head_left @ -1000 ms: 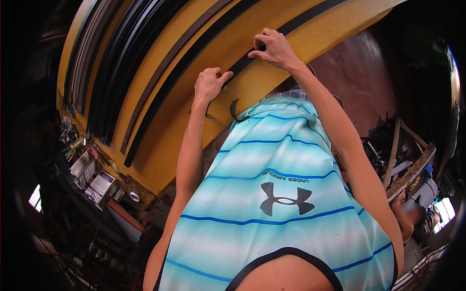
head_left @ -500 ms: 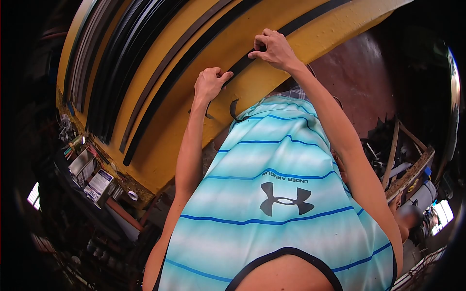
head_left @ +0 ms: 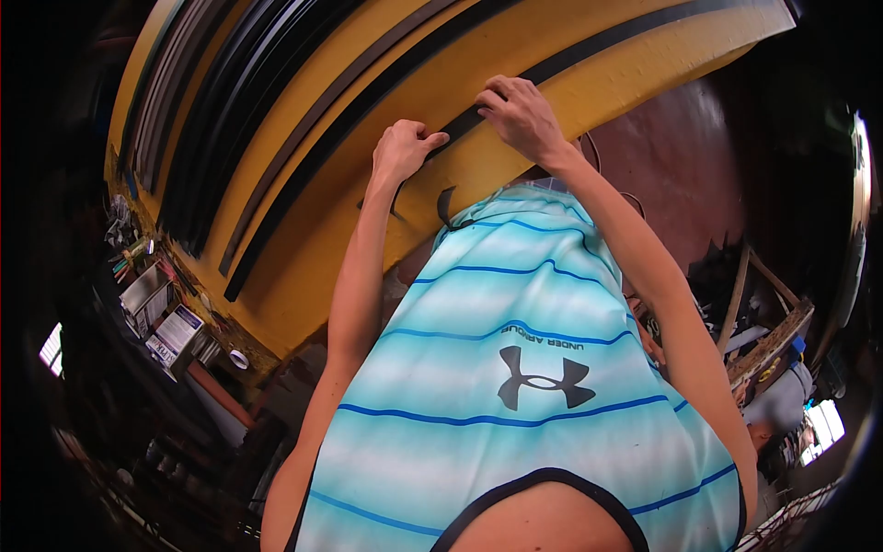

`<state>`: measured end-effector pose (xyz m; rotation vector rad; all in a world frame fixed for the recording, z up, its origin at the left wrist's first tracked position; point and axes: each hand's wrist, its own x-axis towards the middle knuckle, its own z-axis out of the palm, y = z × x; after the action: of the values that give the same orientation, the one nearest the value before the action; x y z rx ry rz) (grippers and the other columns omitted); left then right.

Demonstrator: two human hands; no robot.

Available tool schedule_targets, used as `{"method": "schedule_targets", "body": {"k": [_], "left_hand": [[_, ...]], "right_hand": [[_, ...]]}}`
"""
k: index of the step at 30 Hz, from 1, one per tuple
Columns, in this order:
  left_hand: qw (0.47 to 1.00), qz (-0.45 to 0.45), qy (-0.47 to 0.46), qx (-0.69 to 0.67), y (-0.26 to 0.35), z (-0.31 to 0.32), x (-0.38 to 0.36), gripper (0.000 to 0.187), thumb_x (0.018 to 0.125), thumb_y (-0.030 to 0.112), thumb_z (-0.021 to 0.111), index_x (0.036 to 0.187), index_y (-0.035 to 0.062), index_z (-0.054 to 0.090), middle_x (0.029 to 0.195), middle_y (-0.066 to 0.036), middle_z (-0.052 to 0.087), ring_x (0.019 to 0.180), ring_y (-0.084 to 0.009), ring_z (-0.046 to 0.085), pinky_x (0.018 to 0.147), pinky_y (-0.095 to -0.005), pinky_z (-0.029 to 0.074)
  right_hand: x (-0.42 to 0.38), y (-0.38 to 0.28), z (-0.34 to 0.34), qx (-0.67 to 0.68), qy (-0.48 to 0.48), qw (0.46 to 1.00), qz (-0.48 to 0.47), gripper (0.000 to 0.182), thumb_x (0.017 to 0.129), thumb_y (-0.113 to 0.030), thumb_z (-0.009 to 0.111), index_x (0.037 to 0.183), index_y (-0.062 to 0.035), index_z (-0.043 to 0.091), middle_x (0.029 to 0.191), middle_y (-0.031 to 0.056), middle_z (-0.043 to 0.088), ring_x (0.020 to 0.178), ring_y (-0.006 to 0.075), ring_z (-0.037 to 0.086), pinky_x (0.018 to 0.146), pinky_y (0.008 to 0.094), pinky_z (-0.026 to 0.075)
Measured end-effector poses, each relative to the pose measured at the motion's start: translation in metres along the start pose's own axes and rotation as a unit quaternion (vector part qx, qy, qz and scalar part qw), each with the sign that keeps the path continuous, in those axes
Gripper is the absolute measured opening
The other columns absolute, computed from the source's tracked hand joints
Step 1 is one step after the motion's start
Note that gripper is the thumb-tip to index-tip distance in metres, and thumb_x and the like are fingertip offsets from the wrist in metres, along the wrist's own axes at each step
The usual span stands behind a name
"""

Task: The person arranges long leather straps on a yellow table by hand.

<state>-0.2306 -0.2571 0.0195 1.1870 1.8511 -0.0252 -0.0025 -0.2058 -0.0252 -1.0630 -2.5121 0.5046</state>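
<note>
A long black flat strip (head_left: 612,41) lies on the yellow tabletop (head_left: 644,78) and runs from my left hand up to the far right. My left hand (head_left: 402,152) is closed at its near end, with the fingers curled under and the thumb pointing right along it. Farther along, my right hand (head_left: 522,118) bends over the same strip, fingers curled down onto it; the fingertips are partly hidden. A short curled black piece (head_left: 446,208) sits by the table's near edge, and another thin dark piece shows beside my left wrist.
More black strips (head_left: 235,120) and a brown strip (head_left: 303,138) lie side by side across the table. Below the table's left end are boxes (head_left: 175,333) and a roll of tape (head_left: 239,359). A wooden frame (head_left: 773,340) and another person (head_left: 773,409) are at the right.
My right hand has shifted slightly down, its thumb and fingers now closer together over the strip. My left hand stays at the strip's near end. The view has tilted slightly.
</note>
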Motion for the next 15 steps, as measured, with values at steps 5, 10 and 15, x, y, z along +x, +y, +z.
{"method": "schedule_targets", "body": {"k": [5, 10, 15], "left_hand": [[0.999, 0.022, 0.018, -0.045, -0.012, 0.008, 0.006, 0.037, 0.091, 0.038, 0.073, 0.085, 0.0017, 0.075, 0.063, -0.007, 0.069, 0.060, -0.0151, 0.067, 0.060, -0.0328, 0.049], [0.998, 0.016, 0.020, -0.049, -0.006, 0.004, -0.002, 0.036, 0.090, 0.037, 0.073, 0.081, 0.0023, 0.073, 0.063, -0.007, 0.068, 0.061, -0.0141, 0.067, 0.060, -0.0313, 0.050], [0.996, 0.014, 0.024, -0.081, -0.008, 0.008, -0.003, 0.037, 0.088, 0.038, 0.076, 0.079, 0.0026, 0.072, 0.063, -0.007, 0.068, 0.060, -0.0132, 0.066, 0.062, -0.0299, 0.050]], "right_hand": [[-0.020, -0.035, 0.028, -0.008, -0.090, 0.987, -0.134, 0.067, 0.097, -0.044, 0.061, 0.155, -0.0165, 0.041, 0.167, 0.0049, 0.027, 0.154, 0.0236, 0.024, 0.128, 0.0427, 0.018], [-0.023, -0.014, 0.020, -0.044, -0.097, 0.989, -0.100, 0.065, 0.101, -0.056, 0.047, 0.158, -0.0280, 0.036, 0.168, -0.0015, 0.026, 0.154, 0.0236, 0.024, 0.127, 0.0440, 0.018], [-0.029, 0.031, -0.008, -0.123, -0.056, 0.990, -0.050, 0.057, 0.102, -0.055, 0.046, 0.156, -0.0377, 0.040, 0.168, -0.0008, 0.025, 0.154, 0.0235, 0.024, 0.126, 0.0463, 0.017]]}}
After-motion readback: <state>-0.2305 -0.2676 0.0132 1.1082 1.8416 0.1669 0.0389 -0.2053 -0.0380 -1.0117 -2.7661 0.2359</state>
